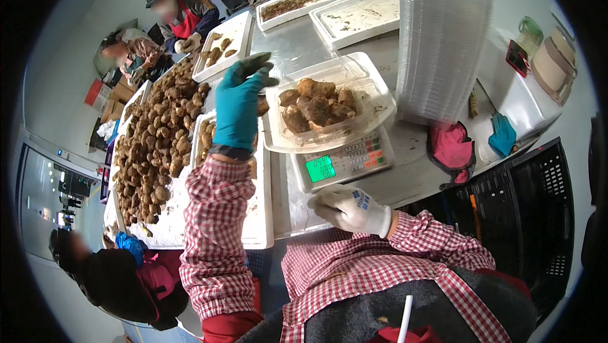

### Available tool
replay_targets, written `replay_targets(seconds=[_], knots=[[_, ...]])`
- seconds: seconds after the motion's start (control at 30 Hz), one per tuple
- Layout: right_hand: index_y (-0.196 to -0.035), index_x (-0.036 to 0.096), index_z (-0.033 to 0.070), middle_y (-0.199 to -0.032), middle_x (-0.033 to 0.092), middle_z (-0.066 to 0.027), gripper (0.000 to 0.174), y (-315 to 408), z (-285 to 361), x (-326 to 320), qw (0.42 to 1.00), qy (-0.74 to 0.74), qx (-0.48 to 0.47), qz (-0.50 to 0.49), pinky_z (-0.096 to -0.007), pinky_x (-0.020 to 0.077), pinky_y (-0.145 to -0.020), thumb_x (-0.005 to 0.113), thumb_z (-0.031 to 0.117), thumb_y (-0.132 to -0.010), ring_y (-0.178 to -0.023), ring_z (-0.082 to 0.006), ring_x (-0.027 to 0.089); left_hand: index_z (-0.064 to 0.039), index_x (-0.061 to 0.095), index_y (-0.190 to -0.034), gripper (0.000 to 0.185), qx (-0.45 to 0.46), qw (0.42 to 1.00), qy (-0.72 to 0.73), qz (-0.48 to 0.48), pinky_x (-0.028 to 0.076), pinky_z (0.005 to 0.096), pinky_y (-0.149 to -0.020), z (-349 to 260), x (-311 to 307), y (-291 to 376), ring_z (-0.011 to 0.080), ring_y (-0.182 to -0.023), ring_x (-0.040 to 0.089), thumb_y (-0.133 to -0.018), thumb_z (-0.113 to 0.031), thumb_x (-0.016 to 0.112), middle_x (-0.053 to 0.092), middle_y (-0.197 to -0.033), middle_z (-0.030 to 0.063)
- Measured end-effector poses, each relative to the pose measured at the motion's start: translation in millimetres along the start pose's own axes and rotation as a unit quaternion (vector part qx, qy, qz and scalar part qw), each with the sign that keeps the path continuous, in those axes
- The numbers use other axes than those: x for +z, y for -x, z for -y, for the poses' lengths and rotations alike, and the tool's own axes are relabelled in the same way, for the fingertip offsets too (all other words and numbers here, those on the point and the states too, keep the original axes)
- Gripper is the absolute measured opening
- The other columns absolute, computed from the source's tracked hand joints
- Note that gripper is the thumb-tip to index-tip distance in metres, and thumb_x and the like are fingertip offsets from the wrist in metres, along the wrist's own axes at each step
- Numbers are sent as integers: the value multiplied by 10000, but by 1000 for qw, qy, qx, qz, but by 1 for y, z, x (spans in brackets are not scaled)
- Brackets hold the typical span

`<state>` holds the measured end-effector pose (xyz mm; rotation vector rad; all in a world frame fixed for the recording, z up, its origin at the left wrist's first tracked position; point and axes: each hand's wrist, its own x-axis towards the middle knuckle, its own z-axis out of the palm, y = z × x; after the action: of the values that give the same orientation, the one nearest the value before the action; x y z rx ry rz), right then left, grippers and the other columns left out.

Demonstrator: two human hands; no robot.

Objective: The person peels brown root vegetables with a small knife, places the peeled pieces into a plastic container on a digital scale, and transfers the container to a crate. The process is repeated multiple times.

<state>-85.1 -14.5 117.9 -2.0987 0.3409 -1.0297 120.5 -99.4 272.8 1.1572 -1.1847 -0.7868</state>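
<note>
My left hand (pixel 240 101), in a teal glove with dark fingertips, is raised left of the scale, fingers apart. A brown tuber (pixel 262 104) shows beside its palm; nothing is visible between the fingers. My right hand (pixel 354 207), in a white knitted glove, is curled at the near edge of the digital scale (pixel 342 158); its palm is hidden. On the scale rests a white tray (pixel 273 129) with a clear plastic container (pixel 354 141) holding several soil-covered tubers (pixel 318 108), which look like taro. The scale's green display (pixel 320 168) is lit.
Many tubers (pixel 161 139) are heaped at the left, near white foam trays (pixel 261 229). A tall stack of clear containers (pixel 441 48) stands right of the scale. Beyond it lie a pink glove (pixel 451 146) and a teal glove (pixel 502 135). Several people (pixel 190 15) are around the table.
</note>
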Motion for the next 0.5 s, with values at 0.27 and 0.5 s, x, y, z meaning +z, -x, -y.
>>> replay_targets(seconds=[0.27, 0.5], knots=[[-869, 618, 2, -898, 658, -86, 82, -4, -16, -62, 995, 2, -43, -86, -252, 512, -582, 636, 82, -880, -706, -137, 620, -20, 676, -1152, 252, -95, 993, -67, 4, 454, 222, -557, 1, -58, 45, 90, -661, 566, -966, -117, 535, 649, -817, 29], [-1106, 610, -4, -974, 641, -12, 270, -2, -1, -135, 966, -44, 158, -200, -207, 443, -726, 496, 227, -1023, -771, -59, 518, -15, 666, -1160, 254, -93, 993, -58, 33, 444, 222, -521, 12, -61, 45, 89, -613, 558, -969, -123, 538, 642, -806, 28]])
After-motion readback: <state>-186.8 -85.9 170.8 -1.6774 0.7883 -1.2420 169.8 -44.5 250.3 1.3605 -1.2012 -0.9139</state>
